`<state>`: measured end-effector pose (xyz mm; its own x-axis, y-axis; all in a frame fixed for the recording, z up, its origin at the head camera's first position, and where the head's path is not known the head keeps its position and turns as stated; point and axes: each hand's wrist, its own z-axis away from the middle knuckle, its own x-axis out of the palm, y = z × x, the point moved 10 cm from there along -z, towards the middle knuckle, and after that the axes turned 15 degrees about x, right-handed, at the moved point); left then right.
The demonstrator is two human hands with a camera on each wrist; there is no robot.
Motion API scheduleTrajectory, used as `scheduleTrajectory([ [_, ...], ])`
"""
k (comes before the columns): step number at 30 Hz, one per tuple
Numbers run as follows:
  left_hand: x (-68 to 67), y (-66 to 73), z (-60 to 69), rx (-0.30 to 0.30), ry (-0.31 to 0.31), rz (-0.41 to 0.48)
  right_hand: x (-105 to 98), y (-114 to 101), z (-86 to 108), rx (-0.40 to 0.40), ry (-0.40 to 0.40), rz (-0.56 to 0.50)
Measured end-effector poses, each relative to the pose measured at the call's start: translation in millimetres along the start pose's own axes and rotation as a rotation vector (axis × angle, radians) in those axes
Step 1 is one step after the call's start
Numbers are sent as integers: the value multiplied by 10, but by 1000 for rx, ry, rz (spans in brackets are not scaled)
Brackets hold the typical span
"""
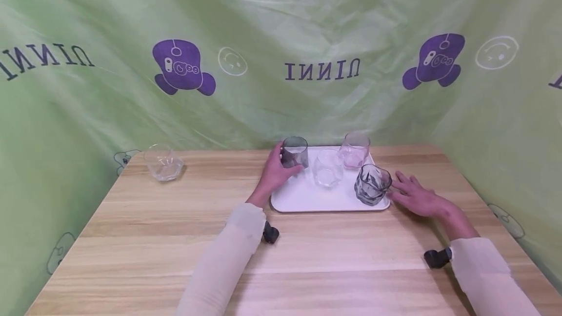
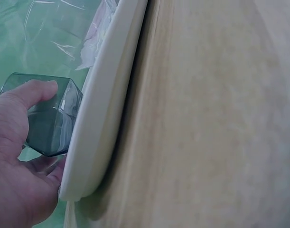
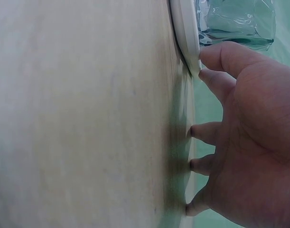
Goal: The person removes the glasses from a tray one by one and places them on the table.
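Note:
My left hand (image 1: 278,168) grips a smoky grey drinking glass (image 1: 295,152) at the back left of a white tray (image 1: 303,201). In the left wrist view the thumb lies across that glass (image 2: 52,121). My right hand (image 1: 417,198) is spread at the tray's right edge, holding nothing. Its fingertips rest on the table and its thumb is by the tray rim in the right wrist view. Close to it stands a grey faceted glass (image 1: 372,187). A clear glass (image 1: 328,172) stands mid-tray, with a pinkish glass (image 1: 354,152) behind it to the right.
A clear glass bowl or tumbler (image 1: 163,164) stands apart at the far left of the wooden table (image 1: 175,243). A green printed curtain (image 1: 272,23) hangs behind the table and on both sides.

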<state>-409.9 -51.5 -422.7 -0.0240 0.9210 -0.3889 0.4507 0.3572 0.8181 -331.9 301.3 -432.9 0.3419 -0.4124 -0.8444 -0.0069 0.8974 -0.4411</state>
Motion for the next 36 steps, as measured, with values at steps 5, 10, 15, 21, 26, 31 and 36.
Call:
scheduleTrajectory([
  [5, -8, -12, 20, -3, 14, 5, -1, -2, -1, -13, 11, 7],
  [10, -13, -30, 35, -10, 15, 21, 15, -3, -5, -6, 1, 4],
  [15, -34, -5, 24, 4, 24, 25, 8, -11, 0, -1, -1, -8],
  [21, -99, 53, 26, 7, 49, 43, 9, -11, -7, -4, 0, 4],
  [26, -176, 93, 54, -10, 64, 52, -9, 13, -8, -10, 11, 17],
  [31, -271, 110, 91, -7, 78, 83, -4, 27, -2, -12, 15, 7],
  [36, -406, 95, 143, -10, 92, 91, 14, 31, 3, 2, 3, -5],
])
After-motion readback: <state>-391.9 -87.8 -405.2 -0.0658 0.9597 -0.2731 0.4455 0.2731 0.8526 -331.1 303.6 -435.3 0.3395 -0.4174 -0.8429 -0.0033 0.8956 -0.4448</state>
